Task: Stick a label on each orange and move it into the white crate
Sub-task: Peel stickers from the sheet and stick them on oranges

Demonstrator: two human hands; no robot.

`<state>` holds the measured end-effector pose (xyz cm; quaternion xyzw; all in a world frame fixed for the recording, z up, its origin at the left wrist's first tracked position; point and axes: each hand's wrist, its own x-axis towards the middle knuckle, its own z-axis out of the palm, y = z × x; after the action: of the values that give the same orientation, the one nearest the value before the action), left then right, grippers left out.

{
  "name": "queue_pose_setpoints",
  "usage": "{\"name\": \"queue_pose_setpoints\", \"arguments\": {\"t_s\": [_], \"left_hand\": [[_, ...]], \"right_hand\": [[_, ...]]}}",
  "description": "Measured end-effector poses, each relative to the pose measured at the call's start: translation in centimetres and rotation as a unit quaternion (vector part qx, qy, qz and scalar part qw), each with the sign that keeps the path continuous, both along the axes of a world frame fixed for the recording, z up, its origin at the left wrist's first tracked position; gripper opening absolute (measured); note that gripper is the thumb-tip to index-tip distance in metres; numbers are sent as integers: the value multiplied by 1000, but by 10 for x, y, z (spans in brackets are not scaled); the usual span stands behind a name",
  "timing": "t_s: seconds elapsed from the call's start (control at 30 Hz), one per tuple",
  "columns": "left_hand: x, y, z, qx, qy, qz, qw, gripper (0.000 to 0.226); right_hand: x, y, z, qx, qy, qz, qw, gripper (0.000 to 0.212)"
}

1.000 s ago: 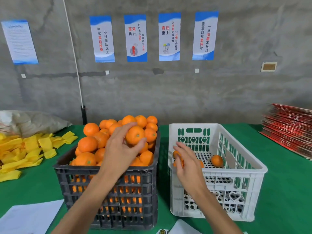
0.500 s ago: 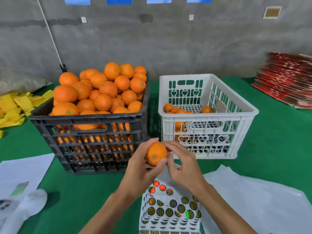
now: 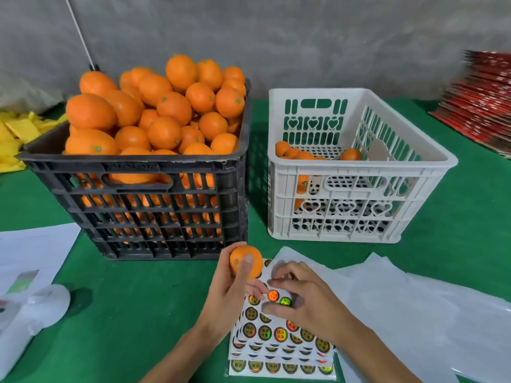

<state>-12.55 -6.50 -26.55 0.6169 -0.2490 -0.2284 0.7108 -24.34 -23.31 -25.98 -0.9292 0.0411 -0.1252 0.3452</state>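
My left hand [image 3: 228,298] grips one orange [image 3: 250,257] just above the green table, in front of the black crate [image 3: 132,163]. That crate is heaped with oranges [image 3: 166,106]. My right hand [image 3: 307,299] is bent over the label sheet [image 3: 279,337], with thumb and forefinger closing around a round shiny label [image 3: 273,295]. I cannot tell whether the label is lifted. The white crate [image 3: 359,167] stands to the right of the black one and holds a few oranges [image 3: 351,154] at its bottom.
Crumpled white sheets [image 3: 409,299] lie right of the label sheet. White papers [image 3: 33,244] and a white plastic object [image 3: 36,308] are at the left front. Yellow foam pieces [image 3: 16,131] lie far left. A red stack [image 3: 481,106] sits at the back right.
My left hand took an orange from the black crate and brought it down to the label sheet. My right hand left the white crate and moved onto the labels. The view tilted down.
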Motion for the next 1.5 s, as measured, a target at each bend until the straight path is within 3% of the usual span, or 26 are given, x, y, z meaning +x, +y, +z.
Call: {"name": "queue_pose_setpoints", "arguments": {"t_s": [0.1, 0.37, 0.6, 1.0, 1.2, 1.27, 1.37, 1.4, 1.5], "left_hand": [[3, 2, 0, -1, 12, -1, 1000, 55], [3, 7, -1, 33, -25, -14, 999, 53], [-1, 8, 6, 9, -3, 4, 1000, 50], [-3, 8, 9, 5, -2, 8, 1000, 42], [-1, 7, 7, 13, 1, 4, 1000, 40], [0, 7, 6, 16, 6, 1, 1000, 36], [0, 6, 6, 25, 13, -6, 1000, 42], [0, 5, 6, 28, 14, -9, 999, 47], [-2, 2, 10, 30, 18, -19, 999, 54]], "right_hand": [[0, 1, -1, 59, 3, -20, 998, 53], [-2, 5, 3, -4, 8, -6, 1000, 66], [-5, 14, 15, -107, 14, 23, 994, 43], [-6, 7, 14, -64, -5, 51, 997, 29], [-5, 2, 3, -87, -44, 52, 994, 20], [-2, 1, -1, -12, -63, 11, 998, 18], [9, 1, 4, 248, -73, -126, 958, 19], [14, 3, 6, 252, -92, -169, 948, 20], [28, 17, 17, 93, -160, -231, 955, 17]]}}
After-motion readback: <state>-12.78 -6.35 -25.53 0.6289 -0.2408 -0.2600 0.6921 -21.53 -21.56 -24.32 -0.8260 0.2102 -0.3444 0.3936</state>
